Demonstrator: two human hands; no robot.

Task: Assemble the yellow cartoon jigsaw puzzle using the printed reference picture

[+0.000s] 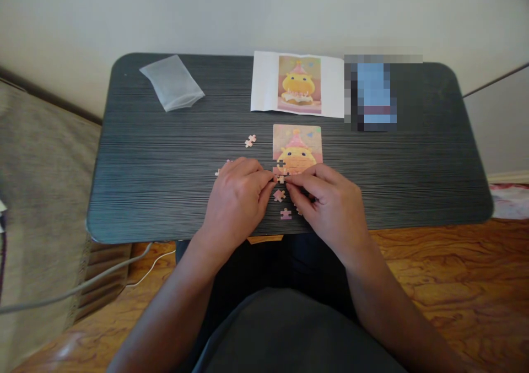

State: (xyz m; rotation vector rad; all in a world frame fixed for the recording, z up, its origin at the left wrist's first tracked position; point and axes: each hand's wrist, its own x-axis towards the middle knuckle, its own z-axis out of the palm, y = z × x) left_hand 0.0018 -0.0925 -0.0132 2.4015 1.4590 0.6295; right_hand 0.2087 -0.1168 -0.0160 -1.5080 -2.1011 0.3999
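A partly assembled jigsaw puzzle of a yellow character in a pink party hat lies mid-table. Just below its lower left edge, a small puzzle piece sits between my two hands. My left hand pinches it from the left with thumb and forefinger. On the other side, my right hand has thumb and fingertips closed at its right edge. Nearer me lie a loose pink piece and a purple piece. More pieces are partly hidden beneath both hands.
Behind the puzzle is a white sheet printed with the same picture. A clear plastic bag lies at the back left, a pixelated blue object at the back right. Loose pieces rest left of the puzzle on the dark table.
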